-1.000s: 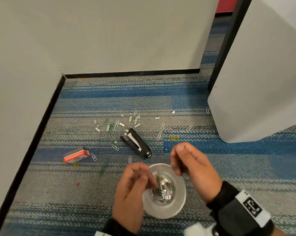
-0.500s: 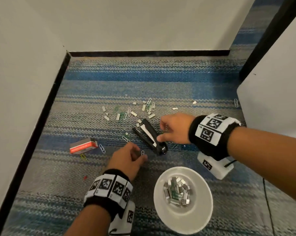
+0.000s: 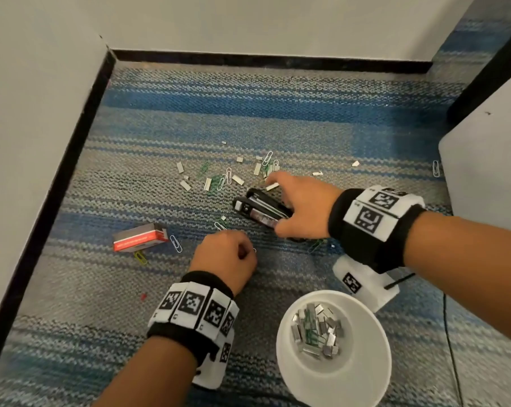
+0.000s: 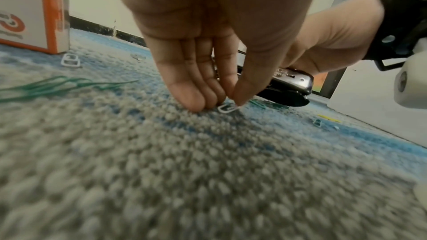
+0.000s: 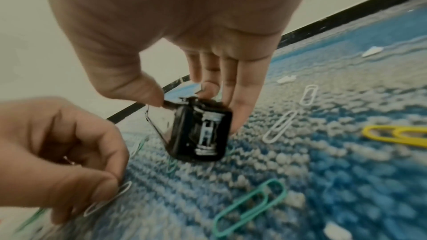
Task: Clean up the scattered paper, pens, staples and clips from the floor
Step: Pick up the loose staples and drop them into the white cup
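The right hand grips the black desk stapler across its body, thumb on the near side and fingers on the far side; in the right wrist view the stapler is tilted, one end up off the floor. The left hand is curled down onto the blue and grey striped carpet, near and left of the stapler; in the left wrist view its thumb and fingers pinch a white wire paper clip that lies on the carpet. A round white plastic bowl stands on the carpet near the camera, right of the left forearm, holding a heap of silver staple strips and some green clips. Loose staple strips and white and green paper clips are scattered on the carpet beyond the stapler. A red and white staple box lies to the left, with a white paper clip just beside its right end and a yellow paper clip just beside its near edge. A green paper clip and a yellow one lie near the right hand in the right wrist view. One white clip lies far right against a white panel.
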Demonstrator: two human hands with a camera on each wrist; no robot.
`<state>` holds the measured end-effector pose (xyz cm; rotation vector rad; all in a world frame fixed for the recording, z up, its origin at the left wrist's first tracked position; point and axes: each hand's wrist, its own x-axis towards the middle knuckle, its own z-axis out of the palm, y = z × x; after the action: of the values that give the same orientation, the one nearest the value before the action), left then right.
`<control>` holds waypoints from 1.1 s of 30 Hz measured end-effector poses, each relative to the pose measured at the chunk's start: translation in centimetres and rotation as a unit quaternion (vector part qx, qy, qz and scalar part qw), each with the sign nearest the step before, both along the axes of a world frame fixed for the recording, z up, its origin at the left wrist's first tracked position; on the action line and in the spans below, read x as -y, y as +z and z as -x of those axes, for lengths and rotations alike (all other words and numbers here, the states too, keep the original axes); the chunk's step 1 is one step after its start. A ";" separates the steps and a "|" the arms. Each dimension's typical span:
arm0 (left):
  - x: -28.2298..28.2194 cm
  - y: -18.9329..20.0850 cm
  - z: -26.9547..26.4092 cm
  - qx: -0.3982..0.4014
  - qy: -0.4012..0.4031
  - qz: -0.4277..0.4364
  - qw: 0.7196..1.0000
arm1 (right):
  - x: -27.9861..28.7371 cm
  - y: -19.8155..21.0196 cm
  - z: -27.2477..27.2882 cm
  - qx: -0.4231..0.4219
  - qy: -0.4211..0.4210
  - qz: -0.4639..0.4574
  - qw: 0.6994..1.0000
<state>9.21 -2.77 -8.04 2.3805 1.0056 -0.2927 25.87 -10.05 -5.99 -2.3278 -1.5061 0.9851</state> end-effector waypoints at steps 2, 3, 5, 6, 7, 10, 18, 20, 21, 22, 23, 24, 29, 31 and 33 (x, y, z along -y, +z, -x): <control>0.1 -0.1 0.0 0.006 -0.011 -0.006 1.000 | 0.7 0.3 -0.8 0.011 0.005 0.019 1.000; 0.2 -0.2 0.0 0.007 -0.020 -0.007 1.000 | 1.1 0.4 -1.1 0.014 0.006 0.029 0.999; 0.3 -0.2 0.1 0.008 -0.035 -0.008 0.999 | 2.1 0.2 -1.7 0.016 0.009 0.033 0.999; 0.3 -0.1 0.1 0.011 -0.038 -0.009 0.999 | 2.6 0.2 -2.0 0.017 0.009 0.028 0.999; 0.3 -0.2 0.1 0.012 -0.040 -0.010 0.999 | 3.2 0.2 -2.5 0.014 0.003 0.025 1.000; 0.2 0.1 0.2 0.010 -0.043 -0.012 0.999 | 5.0 0.4 -3.9 -0.001 -0.023 0.037 0.999; 0.4 -0.2 0.5 0.000 -0.062 -0.030 0.998 | 2.9 0.5 -4.0 -0.008 -0.031 0.026 0.999; 0.4 -0.3 0.6 0.000 -0.067 -0.035 0.997 | 0.9 -0.1 -4.0 -0.017 -0.047 0.013 0.999; 0.4 -0.4 0.7 0.001 -0.063 -0.031 0.998 | -0.1 -0.4 -3.9 -0.007 -0.047 0.007 0.999; 0.5 -0.5 0.7 0.002 -0.059 -0.024 0.998 | -1.1 -0.8 -3.9 0.011 -0.040 0.004 0.999; 0.6 -0.6 0.8 0.007 -0.058 -0.018 0.998 | -1.9 -1.1 -3.8 0.032 -0.025 0.004 0.999; 0.6 -0.7 0.8 0.012 -0.061 -0.014 0.998 | -2.7 -1.3 -3.7 0.053 0.000 0.011 0.999; 0.5 -0.9 1.0 0.031 -0.058 -0.029 0.997 | -4.6 -1.5 -3.9 0.110 0.093 0.042 0.989; 0.1 -0.7 1.0 0.057 -0.022 -0.019 0.998 | -4.8 -1.8 -4.0 0.112 0.099 0.039 0.988; -0.5 -0.8 1.0 0.113 0.052 0.015 0.992 | -4.7 -2.2 -4.1 0.093 0.085 0.025 0.992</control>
<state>8.19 -2.30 -8.88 2.2648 1.0056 0.0009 30.02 -5.39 -8.18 -2.4178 -1.7956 0.8733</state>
